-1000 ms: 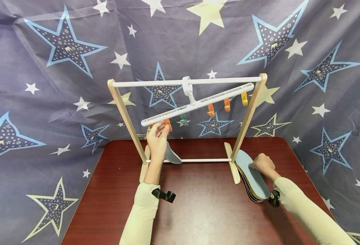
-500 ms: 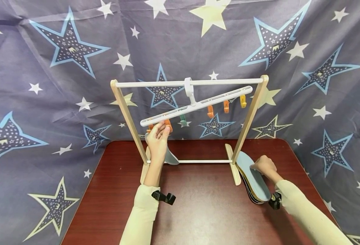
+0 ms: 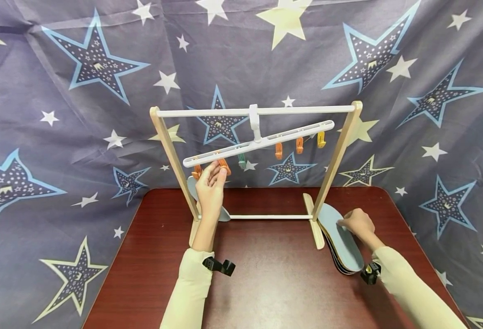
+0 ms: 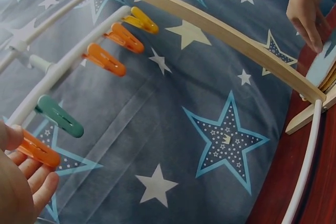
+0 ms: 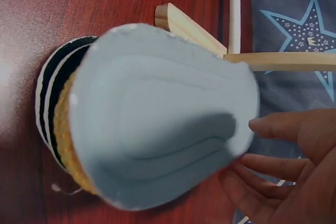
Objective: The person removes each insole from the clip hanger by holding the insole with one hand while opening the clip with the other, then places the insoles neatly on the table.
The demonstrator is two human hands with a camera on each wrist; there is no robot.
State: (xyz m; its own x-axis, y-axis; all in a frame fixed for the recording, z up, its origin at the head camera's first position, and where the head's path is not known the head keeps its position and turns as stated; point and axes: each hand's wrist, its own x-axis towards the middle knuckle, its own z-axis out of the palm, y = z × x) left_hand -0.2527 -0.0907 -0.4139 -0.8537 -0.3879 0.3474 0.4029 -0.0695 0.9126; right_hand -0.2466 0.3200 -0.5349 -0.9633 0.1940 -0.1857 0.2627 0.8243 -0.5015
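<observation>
My left hand [image 3: 210, 192] pinches an orange clothespin [image 4: 39, 150] near the low left end of a tilted white clip hanger [image 3: 262, 142]. Behind that hand, a grey-blue insole [image 3: 193, 186] hangs below the outermost orange clothespin [image 3: 196, 172], partly hidden. At the right, my right hand [image 3: 358, 224] pinches the edge of the top light-blue insole [image 5: 157, 108] on a stack, thumb above and fingers below in the right wrist view. Darker and yellowish insole edges [image 5: 63, 124] show under it. A green clothespin [image 4: 60, 116] sits beside the left fingers.
The hanger hooks over the top bar [image 3: 307, 109] of a wooden rack [image 3: 336, 160] standing on a red-brown table [image 3: 274, 274]. Two more orange clothespins and a yellow clothespin [image 3: 321, 139] hang on the right half. A star-patterned cloth [image 3: 101, 205] rises behind.
The hanger has swung and levelled slightly, its right end lower. The hanging insole has shifted left behind my left hand. My right hand has moved slightly, still at the stack's top insole.
</observation>
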